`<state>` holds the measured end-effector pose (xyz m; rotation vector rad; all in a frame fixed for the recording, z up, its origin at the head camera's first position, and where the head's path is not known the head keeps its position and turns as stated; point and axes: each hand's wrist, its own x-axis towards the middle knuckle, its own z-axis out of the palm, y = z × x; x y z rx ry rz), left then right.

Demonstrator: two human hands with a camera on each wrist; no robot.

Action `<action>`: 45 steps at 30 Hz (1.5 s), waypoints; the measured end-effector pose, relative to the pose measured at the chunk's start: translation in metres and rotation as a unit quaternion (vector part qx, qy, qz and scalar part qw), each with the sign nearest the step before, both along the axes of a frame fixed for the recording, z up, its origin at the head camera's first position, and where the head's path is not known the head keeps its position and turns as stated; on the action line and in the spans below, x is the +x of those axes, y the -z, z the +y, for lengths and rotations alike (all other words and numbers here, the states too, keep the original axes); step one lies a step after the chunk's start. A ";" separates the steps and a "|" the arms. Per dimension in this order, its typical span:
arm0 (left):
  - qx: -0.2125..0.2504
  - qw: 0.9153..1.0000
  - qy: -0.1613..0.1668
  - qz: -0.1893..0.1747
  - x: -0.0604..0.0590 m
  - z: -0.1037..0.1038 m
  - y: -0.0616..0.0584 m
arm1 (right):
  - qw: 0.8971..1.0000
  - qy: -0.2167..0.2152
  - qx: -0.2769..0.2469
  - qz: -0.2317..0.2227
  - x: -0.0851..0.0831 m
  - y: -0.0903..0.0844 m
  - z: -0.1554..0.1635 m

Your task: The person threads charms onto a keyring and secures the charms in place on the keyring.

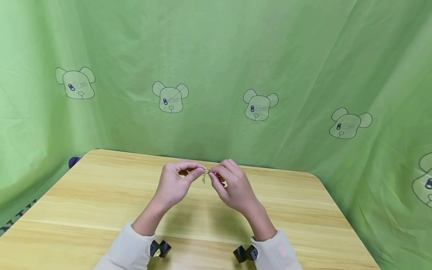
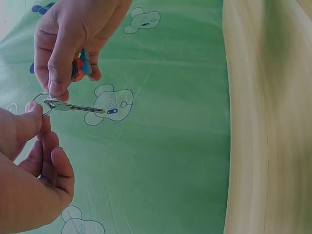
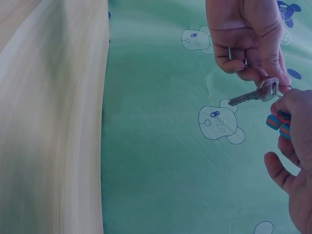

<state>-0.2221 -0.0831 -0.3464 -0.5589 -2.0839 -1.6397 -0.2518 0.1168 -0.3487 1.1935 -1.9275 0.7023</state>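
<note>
Between my two hands, over the table, a metal key (image 2: 73, 107) hangs from a thin split ring (image 2: 40, 93). My left hand (image 1: 174, 182) pinches the ring between thumb and forefinger, its other fingers curled loosely below. On the opposite side, my right hand (image 1: 237, 186) pinches the ring beside the key's head with thumb and fingertip. A small orange and blue trinket (image 3: 279, 126) shows under the right hand's fingers, partly covered by them. In the right wrist view the key's blade points away from the hands, toward the left.
A wooden table (image 1: 101, 210) with rounded far corners spreads beneath both forearms. Behind it hangs a green curtain (image 1: 216, 48) printed with bear heads. Small black cameras (image 1: 164, 248) sit at the cuffs of the light sleeves (image 1: 126, 245).
</note>
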 end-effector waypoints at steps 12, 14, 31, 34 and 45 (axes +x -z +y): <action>0.038 0.998 0.014 -0.048 0.000 0.001 0.001 | 1.000 -0.002 0.002 -0.002 0.001 0.001 -0.001; 0.043 0.997 0.016 -0.054 0.000 0.002 0.001 | 1.000 -0.003 0.003 -0.004 0.002 0.001 -0.002; 0.053 0.996 0.024 -0.069 0.000 0.001 0.002 | 1.000 -0.014 0.005 -0.019 0.001 0.002 -0.004; 0.053 0.996 0.024 -0.070 0.000 0.001 0.002 | 1.000 -0.014 0.005 -0.019 0.001 0.002 -0.003; 0.044 0.995 0.003 -0.085 -0.001 0.001 0.003 | 0.999 -0.008 0.016 -0.037 0.001 0.002 -0.001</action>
